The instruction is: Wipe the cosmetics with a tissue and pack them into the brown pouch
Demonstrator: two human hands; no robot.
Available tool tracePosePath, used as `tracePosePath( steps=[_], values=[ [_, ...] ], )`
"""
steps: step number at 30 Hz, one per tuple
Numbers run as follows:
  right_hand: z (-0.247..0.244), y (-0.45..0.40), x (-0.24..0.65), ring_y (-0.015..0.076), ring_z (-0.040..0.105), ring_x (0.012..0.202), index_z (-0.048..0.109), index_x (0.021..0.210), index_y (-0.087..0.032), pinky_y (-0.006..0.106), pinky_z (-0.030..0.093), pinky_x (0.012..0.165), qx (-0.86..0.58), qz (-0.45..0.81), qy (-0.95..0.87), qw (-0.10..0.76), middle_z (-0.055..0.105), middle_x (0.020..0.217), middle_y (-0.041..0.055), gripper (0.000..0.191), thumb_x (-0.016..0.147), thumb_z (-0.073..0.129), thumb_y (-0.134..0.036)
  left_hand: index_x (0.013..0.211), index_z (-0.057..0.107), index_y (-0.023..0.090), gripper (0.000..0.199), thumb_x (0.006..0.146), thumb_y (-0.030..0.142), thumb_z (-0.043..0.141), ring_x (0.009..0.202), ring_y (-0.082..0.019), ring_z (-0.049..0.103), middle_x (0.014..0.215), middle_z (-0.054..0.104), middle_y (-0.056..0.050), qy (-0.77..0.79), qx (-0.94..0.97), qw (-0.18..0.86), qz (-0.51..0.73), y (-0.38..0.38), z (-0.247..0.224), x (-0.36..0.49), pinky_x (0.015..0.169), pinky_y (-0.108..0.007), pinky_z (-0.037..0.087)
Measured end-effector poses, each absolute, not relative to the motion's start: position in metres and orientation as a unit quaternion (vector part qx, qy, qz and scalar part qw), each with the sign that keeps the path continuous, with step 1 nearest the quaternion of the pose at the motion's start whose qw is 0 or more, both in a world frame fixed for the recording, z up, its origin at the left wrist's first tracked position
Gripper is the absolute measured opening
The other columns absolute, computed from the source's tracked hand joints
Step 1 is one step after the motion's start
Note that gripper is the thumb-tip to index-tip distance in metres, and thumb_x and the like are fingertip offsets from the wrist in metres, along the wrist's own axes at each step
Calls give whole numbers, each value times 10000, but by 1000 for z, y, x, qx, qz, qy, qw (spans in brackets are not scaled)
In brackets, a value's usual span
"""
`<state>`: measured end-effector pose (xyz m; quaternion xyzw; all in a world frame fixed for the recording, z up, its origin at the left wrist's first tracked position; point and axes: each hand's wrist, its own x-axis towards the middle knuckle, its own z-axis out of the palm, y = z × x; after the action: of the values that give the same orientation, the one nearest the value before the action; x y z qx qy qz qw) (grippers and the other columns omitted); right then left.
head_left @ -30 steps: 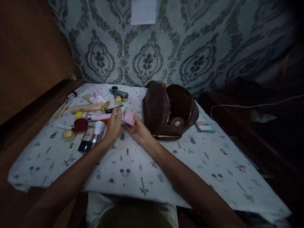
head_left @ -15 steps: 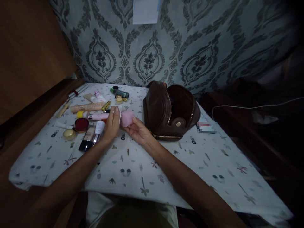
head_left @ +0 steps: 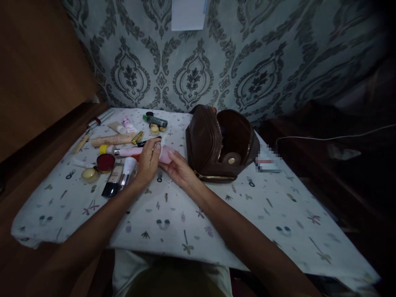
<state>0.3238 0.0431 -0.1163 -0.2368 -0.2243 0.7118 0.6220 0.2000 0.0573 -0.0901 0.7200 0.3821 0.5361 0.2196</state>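
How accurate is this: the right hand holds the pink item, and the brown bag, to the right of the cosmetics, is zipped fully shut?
One part is wrong: the brown bag is not zipped shut. The head view shows its top gaping open, the dark inside visible. It does sit right of the cosmetics, and the right hand holds the pink item.

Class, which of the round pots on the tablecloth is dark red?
The dark red pot, just in front of the yellow-capped bottle. The pot beside it and the far pot are pale yellow instead.
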Motion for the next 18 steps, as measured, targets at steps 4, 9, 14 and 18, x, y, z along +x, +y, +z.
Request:
tracePosePath(
  steps=[4, 9, 14, 18],
  values=[
    [-115, 43, 323, 128, 656, 829, 678, 895, -233, 279, 583, 764, -240, 700, -206, 640, 716, 910, -30, 261, 699, 850, -248, 1237, 570, 197, 389, 1027, 451, 364, 1166, -242, 552, 1188, 609, -106, 364, 772, 150, 500, 55, -90, 200, 1055, -410, 420],
    [-114, 40, 324, 111, 625, 722, 647, 825, -235, 249, 550, 676, -247, 709, -219, 623, 687, 798, -58, 281, 671, 873, -297, 1252, 562, 185, 364, 1024, 407, 385, 1167, -254, 541, 1191, 587, -124, 374, 789, 119, 473, 55, -92, 201, 1039, -432, 433],
    [-112, 38, 325, 136, 658, 777, 657, 937, -259, 259, 547, 685, -253, 738, -216, 587, 732, 892, -44, 337, 692, 864, -362, 1236, 534, 206, 382, 1037, 463, 332, 1155, -235, 549, 1176, 588, -108, 374, 739, 195, 525, 50, -91, 203, 1047, -417, 424],
    [-110, 36, 325, 131, 651, 749, 662, 993, -264, 231, 538, 652, -231, 759, -209, 572, 739, 876, -40, 358, 723, 836, -422, 1283, 489, 223, 432, 1031, 529, 317, 1211, -223, 537, 1245, 581, -102, 376, 685, 250, 572, 47, -91, 206, 1090, -395, 393]
  ],
)
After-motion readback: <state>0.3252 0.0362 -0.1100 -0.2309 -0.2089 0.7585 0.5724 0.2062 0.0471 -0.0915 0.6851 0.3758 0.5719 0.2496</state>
